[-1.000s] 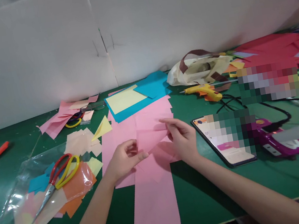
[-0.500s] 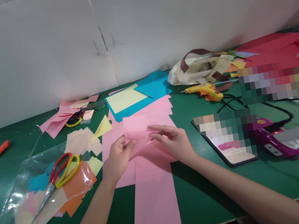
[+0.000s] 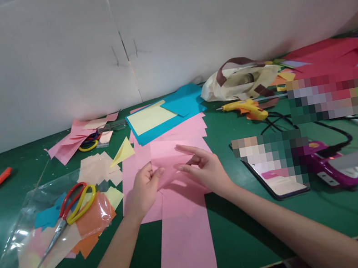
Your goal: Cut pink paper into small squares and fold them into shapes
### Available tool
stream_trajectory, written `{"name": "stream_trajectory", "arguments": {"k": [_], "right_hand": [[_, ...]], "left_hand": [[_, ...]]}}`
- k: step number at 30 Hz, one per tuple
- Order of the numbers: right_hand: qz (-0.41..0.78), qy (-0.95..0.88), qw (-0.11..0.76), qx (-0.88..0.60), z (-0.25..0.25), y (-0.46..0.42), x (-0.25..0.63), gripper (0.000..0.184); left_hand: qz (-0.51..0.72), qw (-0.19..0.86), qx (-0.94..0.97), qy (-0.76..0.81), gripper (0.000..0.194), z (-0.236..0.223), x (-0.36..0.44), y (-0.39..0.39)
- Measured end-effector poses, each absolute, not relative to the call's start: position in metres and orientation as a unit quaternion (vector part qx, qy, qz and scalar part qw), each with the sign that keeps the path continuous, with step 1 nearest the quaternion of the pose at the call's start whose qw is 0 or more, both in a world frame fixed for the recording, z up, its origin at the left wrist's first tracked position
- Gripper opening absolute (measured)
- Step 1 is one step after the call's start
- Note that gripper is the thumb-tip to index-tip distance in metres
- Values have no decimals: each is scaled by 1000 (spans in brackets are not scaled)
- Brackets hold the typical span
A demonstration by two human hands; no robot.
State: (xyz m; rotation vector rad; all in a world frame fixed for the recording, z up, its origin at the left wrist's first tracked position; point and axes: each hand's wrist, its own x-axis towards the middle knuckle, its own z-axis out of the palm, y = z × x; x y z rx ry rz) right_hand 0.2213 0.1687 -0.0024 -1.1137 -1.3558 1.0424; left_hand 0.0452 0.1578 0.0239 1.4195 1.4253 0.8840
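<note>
From where I stood, the left hand (image 3: 143, 188) had its thumb and curled fingers closed on the left edge of a pink sheet (image 3: 165, 152), held up between the two hands. The right hand (image 3: 207, 168) met the sheet's right side, index finger stretched over it and thumb set apart lower down; whether those fingers gripped it I couldn't tell. Below the hands lay a long pink strip (image 3: 186, 246), its near end slanted, with more pink paper around it. Just beyond were blue sheets (image 3: 149, 134) bearing a pale yellow sheet (image 3: 152, 118), and a folded yellow piece (image 3: 124, 153) sat to the left of the pink. Near the left forearm, red-and-yellow-handled scissors (image 3: 62, 223) rested on a clear plastic bag (image 3: 38, 200) of coloured scraps. Right of the right hand lay a phone (image 3: 286, 182), its screen partly blurred out, with a purple device (image 3: 333, 171) beside it. Farther back on the green table (image 3: 245, 233) were a yellow glue gun (image 3: 246, 109), a cream bag (image 3: 211, 91) with brown handles, and red sheets (image 3: 325, 57).
</note>
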Motion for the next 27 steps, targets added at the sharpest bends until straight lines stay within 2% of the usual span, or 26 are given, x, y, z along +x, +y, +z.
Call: {"name": "stream_trajectory", "arguments": {"k": [10, 14, 19, 24, 27], "right_hand": [[444, -544, 549, -454, -3, 168, 220, 36], [412, -542, 576, -452, -3, 168, 222, 26], [398, -501, 621, -452, -2, 171, 227, 28], [393, -557, 573, -455, -3, 169, 224, 34], [392, -573, 540, -475, -3, 168, 220, 35]], "left_hand": [[347, 451, 580, 583, 30, 28, 48, 155], [349, 446, 576, 590, 29, 28, 47, 156], [369, 431, 566, 598, 27, 22, 41, 161], [371, 455, 566, 579, 31, 22, 41, 160], [352, 483, 556, 578, 41, 25, 44, 155]]}}
